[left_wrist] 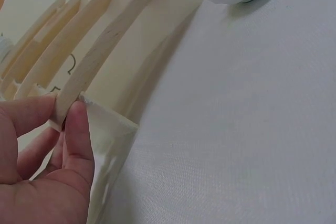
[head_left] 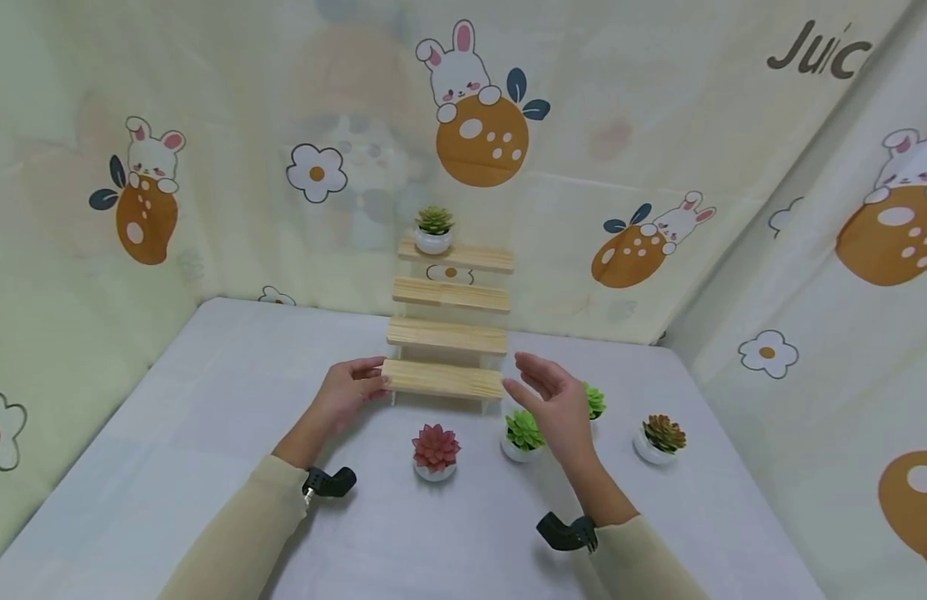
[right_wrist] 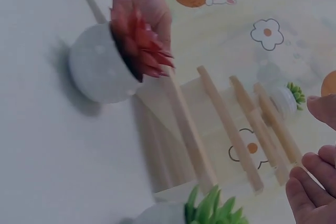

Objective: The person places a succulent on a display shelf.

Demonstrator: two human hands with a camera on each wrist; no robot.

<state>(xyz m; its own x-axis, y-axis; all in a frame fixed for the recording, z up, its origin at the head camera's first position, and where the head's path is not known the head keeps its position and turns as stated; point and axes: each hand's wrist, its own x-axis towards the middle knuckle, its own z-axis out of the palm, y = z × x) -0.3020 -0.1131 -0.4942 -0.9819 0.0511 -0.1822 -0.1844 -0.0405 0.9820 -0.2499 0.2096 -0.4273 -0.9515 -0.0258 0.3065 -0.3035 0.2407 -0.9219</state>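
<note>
Nearest me, two pale sleeves [head_left: 242, 533] reach in over the worktop [head_left: 171, 483], a black wrist device [head_left: 332, 482] strapped at the end of each. Both forearms angle inward and away.

Just ahead, about midway between the left and right edges, a round white pot [head_left: 433, 473] holds a red succulent [head_left: 436, 446]. Slightly farther and to its right, a second white pot [head_left: 519, 452] carries a bright green succulent [head_left: 524, 427], close by the right hand [head_left: 557, 408]. Toward the right edge, a third white pot [head_left: 653, 451] is filled with a brownish-orange succulent [head_left: 664, 432]. Another green succulent [head_left: 595, 402] peeks from behind the right hand, its pot mostly hidden.

The left hand [head_left: 347, 396] pinches the left end of the lowest step [head_left: 443, 379], thumb on one face and fingers on the other. The right hand is raised by that step's right end, thumb well spread from gently bent fingers, holding nothing; whether it touches the wood I can't tell.

The four-step wooden shelf [head_left: 447, 336] stands upright near the back edge, between the back corners. On its top step, toward the left end, sits a small white planter [head_left: 433, 242] with a dull green succulent [head_left: 434, 220].
</note>
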